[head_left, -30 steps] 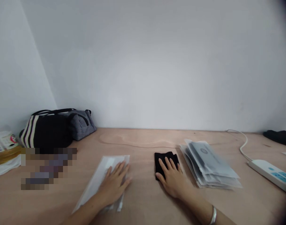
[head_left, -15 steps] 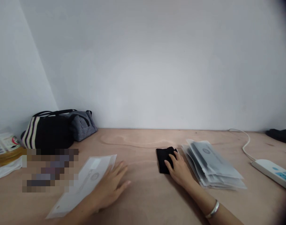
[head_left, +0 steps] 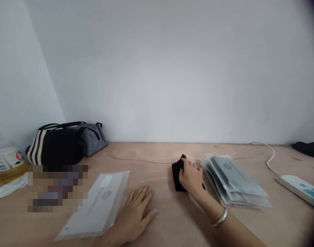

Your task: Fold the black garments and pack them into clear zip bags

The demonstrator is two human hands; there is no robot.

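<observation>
Folded black cloth (head_left: 178, 175) lies on the wooden table, its far edge bunched up. My right hand (head_left: 191, 175) is on top of it with curled fingers, gripping the fabric; part of the cloth is hidden beneath the hand. My left hand (head_left: 136, 212) rests palm down on the tabletop with its fingers spread and nothing in it. Just left of that hand is a flat frosted plastic zip bag (head_left: 95, 209) with a printed round logo. To the right of my right hand, several frosted zip bags (head_left: 236, 181) with dark contents form a stack.
A black bag with white stripes (head_left: 56, 147) and a striped grey bag (head_left: 92, 139) stand at the back left. Near the left edge is a bottle of yellow liquid (head_left: 10, 164). A white power strip (head_left: 301, 190) with a cable lies at the right, before the wall (head_left: 157, 68).
My left hand has shifted right, off the zip bag and onto the table. My right hand's fingers have curled in, and the black cloth has bunched up under them.
</observation>
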